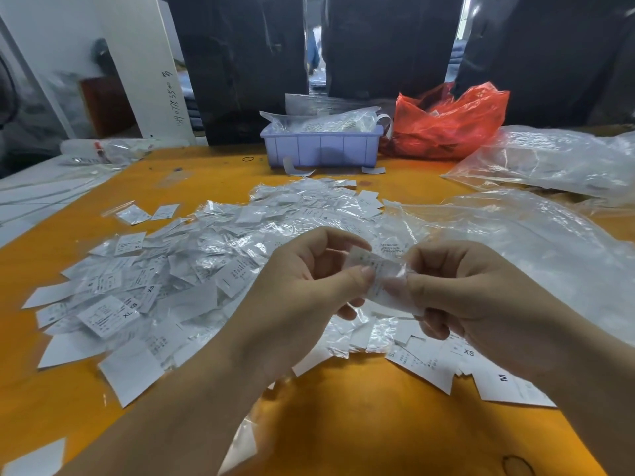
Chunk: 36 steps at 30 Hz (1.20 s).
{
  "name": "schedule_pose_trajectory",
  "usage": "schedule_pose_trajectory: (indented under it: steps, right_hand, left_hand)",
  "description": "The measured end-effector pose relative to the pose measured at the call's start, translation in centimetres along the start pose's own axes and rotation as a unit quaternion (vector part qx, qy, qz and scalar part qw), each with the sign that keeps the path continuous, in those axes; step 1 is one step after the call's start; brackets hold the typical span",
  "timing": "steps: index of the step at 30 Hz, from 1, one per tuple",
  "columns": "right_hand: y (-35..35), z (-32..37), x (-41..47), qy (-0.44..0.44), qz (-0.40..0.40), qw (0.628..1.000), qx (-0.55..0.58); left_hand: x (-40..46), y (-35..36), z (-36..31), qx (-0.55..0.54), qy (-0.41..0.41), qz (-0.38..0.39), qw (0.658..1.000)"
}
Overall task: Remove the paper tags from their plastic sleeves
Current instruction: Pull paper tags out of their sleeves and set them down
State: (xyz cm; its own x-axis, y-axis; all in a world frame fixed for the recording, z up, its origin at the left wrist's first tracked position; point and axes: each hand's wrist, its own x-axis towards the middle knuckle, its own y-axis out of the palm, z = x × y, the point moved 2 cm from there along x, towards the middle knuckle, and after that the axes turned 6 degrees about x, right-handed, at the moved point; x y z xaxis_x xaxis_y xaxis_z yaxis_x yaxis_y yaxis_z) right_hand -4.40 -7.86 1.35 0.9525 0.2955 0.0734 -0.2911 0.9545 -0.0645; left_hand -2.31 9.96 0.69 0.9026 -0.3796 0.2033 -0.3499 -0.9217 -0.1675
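Observation:
Both hands meet above the orange table point(360, 424). My left hand point(309, 290) pinches one end of a small white paper tag in its clear plastic sleeve point(381, 273) between thumb and fingers. My right hand point(474, 293) pinches the other end of the same sleeve. How far the tag sits inside the sleeve is hidden by the fingers and blur. Under and left of the hands lies a wide pile of sleeved tags and loose tags point(165, 283), some printed XL, XS. Several loose tags point(494, 376) lie under my right wrist.
A lilac plastic bin point(323, 146) with bagged tags stands at the back centre, a red plastic bag point(446, 121) to its right. Large clear plastic bags point(549, 159) cover the right side of the table. A dark rubber band point(517, 465) lies near the front edge.

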Motion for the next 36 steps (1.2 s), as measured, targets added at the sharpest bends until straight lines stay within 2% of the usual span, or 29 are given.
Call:
schedule_pose_trajectory:
  steps: [7,11,13,15,18,20,22,24,26,30,33,36]
  right_hand:
    - [-0.2,-0.1,0.1,0.003,0.009,1.0,0.003]
    - [-0.2,0.0,0.0,-0.016,-0.033,0.993,-0.116]
    - [-0.3,0.3,-0.1,-0.021,-0.052,0.982,-0.179]
    - [-0.9,0.4,-0.3,-0.02,-0.082,0.964,-0.253]
    - [-1.4,0.3,-0.6,-0.026,-0.121,0.907,-0.401]
    - [-1.6,0.5,-0.7,-0.047,-0.143,0.875,-0.461]
    - [-1.8,1.0,-0.7,-0.075,-0.173,0.852,-0.488]
    - [-2.3,1.5,-0.8,-0.078,-0.208,0.839,-0.497]
    - [-2.9,1.5,-0.9,-0.039,-0.225,0.829,-0.51]
    - [-3.3,0.6,-1.1,0.063,-0.206,0.813,-0.541]
    - [-3.2,0.1,-1.0,0.093,-0.191,0.805,-0.553]
    - [-2.8,-0.5,-0.6,0.133,-0.16,0.794,-0.571]
  left_hand:
    - [0.1,-0.3,0.1,0.051,0.002,-0.031,0.998]
    - [0.2,-0.6,0.2,0.085,-0.007,-0.044,0.995]
    - [0.2,-0.9,0.6,0.142,-0.015,-0.07,0.987]
    - [0.3,-1.2,1.0,0.255,-0.029,-0.085,0.963]
    - [0.2,-1.0,1.5,0.419,-0.066,-0.078,0.902]
    - [0.2,-0.7,1.5,0.485,-0.049,-0.096,0.868]
    - [0.1,-0.4,1.1,0.507,-0.008,-0.11,0.855]
    - [-0.1,0.2,0.8,0.499,0.042,-0.077,0.862]
    - [-0.4,1.2,0.7,0.48,0.085,-0.004,0.873]
    - [-0.7,3.4,1.5,0.519,0.13,0.128,0.835]
    - [-0.6,3.9,2.2,0.544,0.133,0.147,0.816]
    - [-0.4,4.1,2.3,0.56,0.149,0.119,0.806]
